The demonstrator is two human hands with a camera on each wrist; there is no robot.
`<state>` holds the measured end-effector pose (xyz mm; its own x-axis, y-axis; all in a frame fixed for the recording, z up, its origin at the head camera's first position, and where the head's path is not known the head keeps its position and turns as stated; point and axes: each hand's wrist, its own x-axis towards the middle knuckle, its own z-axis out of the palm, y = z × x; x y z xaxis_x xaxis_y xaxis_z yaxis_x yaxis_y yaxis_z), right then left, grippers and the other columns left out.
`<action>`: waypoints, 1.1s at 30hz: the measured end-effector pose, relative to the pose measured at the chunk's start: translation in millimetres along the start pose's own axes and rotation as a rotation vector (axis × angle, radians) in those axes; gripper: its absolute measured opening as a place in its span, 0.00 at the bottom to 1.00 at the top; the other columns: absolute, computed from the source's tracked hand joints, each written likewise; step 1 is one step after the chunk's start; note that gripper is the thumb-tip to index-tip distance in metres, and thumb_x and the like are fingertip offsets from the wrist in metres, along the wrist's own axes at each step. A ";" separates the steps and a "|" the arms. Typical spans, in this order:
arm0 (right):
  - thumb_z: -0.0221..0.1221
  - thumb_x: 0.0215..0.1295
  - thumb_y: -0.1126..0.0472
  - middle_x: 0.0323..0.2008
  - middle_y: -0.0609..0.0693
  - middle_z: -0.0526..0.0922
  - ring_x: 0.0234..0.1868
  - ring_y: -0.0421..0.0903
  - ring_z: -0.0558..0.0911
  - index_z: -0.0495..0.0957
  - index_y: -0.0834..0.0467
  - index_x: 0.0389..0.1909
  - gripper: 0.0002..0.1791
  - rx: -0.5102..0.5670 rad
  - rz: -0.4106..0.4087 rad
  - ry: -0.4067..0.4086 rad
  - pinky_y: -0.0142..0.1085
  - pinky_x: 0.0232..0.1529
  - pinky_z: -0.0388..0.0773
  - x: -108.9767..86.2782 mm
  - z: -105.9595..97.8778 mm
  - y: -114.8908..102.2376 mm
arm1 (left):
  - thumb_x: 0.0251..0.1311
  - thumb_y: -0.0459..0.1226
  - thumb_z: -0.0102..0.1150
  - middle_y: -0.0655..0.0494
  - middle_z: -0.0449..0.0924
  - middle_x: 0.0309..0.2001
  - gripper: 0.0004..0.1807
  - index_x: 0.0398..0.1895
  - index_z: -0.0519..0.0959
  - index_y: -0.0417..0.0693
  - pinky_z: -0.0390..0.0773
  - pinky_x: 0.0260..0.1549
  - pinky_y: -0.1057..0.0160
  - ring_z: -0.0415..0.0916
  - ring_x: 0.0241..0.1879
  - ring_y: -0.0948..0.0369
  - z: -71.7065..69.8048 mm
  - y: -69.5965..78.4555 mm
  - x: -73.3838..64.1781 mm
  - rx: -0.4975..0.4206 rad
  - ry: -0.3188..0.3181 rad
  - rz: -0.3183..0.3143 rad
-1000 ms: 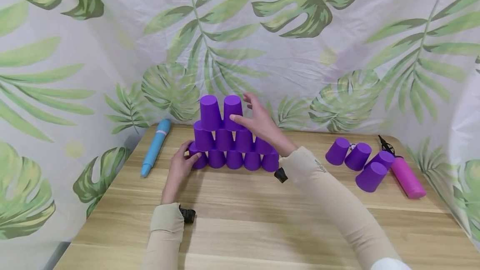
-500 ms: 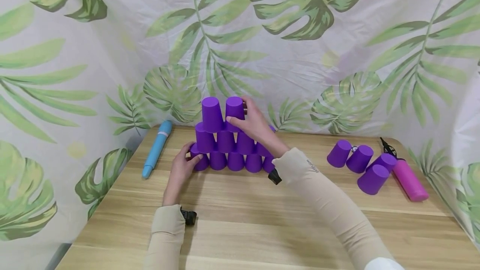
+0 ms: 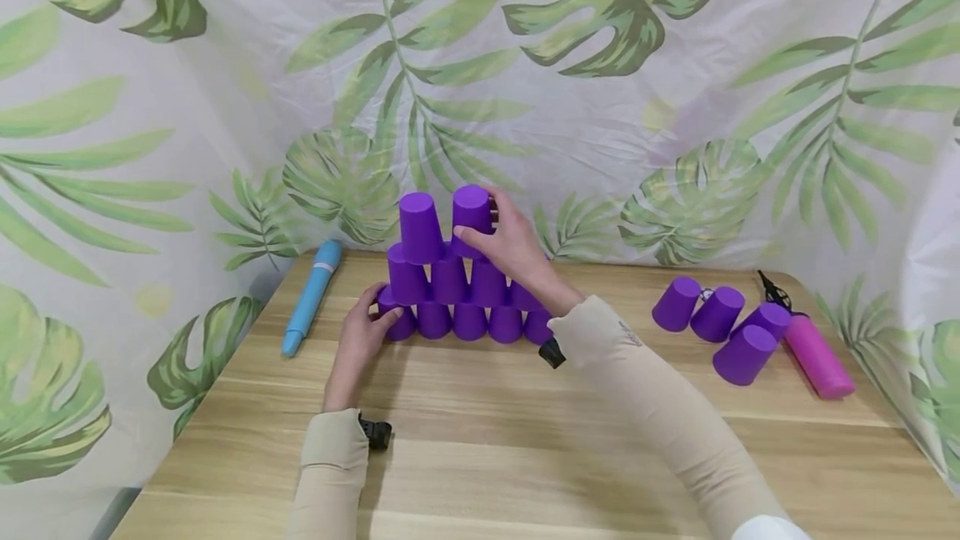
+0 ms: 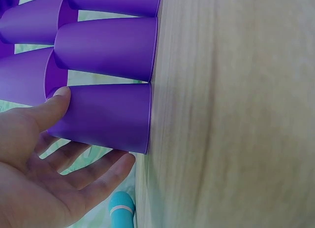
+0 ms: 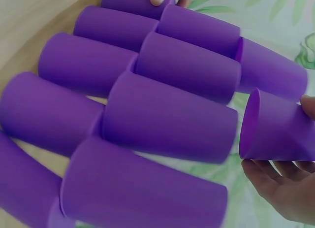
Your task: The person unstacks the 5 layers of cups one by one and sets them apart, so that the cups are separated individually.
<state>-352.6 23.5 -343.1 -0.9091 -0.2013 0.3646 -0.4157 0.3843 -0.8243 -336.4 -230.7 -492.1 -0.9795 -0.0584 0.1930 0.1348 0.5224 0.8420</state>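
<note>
A pyramid of upside-down purple cups [image 3: 450,280] stands on the table, with a bottom row, a second row and one top cup [image 3: 420,227] at the left of the third level. My right hand [image 3: 517,248] grips another purple cup [image 3: 471,205] between thumb and fingers. That cup's rim is apart from the second row, as the right wrist view shows. My left hand [image 3: 362,333] holds the leftmost bottom cup [image 4: 103,117], thumb on one side and fingers along the other. The right forearm partly covers the right end of the pyramid.
Several loose purple cups [image 3: 718,315] stand at the right of the wooden table [image 3: 480,457]. Beside them lies a pink cylinder [image 3: 819,357] with a black end. A blue stick-like object [image 3: 311,298] lies at the left. A leaf-patterned curtain [image 3: 585,123] hangs behind.
My right hand, beside the upper right cup a second ago, has closed around it and raised it slightly, a little to the right. The left hand stays on the bottom cup.
</note>
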 end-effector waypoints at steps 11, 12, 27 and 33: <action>0.68 0.58 0.59 0.52 0.58 0.78 0.53 0.53 0.77 0.65 0.60 0.63 0.34 -0.006 -0.141 0.183 0.44 0.54 0.78 -39.9 -59.5 3.1 | 0.64 0.31 0.58 0.30 0.67 0.62 0.30 0.68 0.62 0.35 0.71 0.60 0.46 0.65 0.62 0.41 -2.6 -2.1 3.4 -0.025 -0.011 0.008; 0.68 0.57 0.60 0.52 0.59 0.77 0.53 0.54 0.77 0.65 0.61 0.62 0.34 -0.003 -0.153 0.199 0.45 0.54 0.78 -44.2 -65.8 4.7 | 0.64 0.31 0.58 0.30 0.67 0.62 0.30 0.68 0.61 0.35 0.71 0.60 0.46 0.65 0.62 0.41 -3.2 -2.5 3.3 -0.024 -0.014 0.005; 0.66 0.60 0.62 0.58 0.58 0.72 0.57 0.52 0.74 0.60 0.60 0.67 0.36 -0.090 0.044 0.406 0.45 0.57 0.76 -114.7 -160.9 54.8 | 0.66 0.34 0.57 0.31 0.66 0.63 0.30 0.69 0.60 0.36 0.70 0.61 0.46 0.65 0.63 0.41 -3.0 1.0 1.9 0.012 -0.027 -0.010; 0.66 0.60 0.59 0.57 0.56 0.74 0.56 0.50 0.75 0.60 0.57 0.68 0.37 -0.200 0.118 0.469 0.38 0.55 0.77 -144.8 -180.0 80.2 | 0.65 0.33 0.58 0.31 0.67 0.62 0.30 0.68 0.61 0.36 0.71 0.60 0.46 0.66 0.62 0.41 0.3 -1.7 2.3 0.016 -0.022 -0.003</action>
<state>-258.9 245.6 -384.1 -0.8450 0.2608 0.4668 -0.2652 0.5536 -0.7894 -338.9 -231.4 -493.2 -0.9830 -0.0411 0.1792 0.1297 0.5354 0.8346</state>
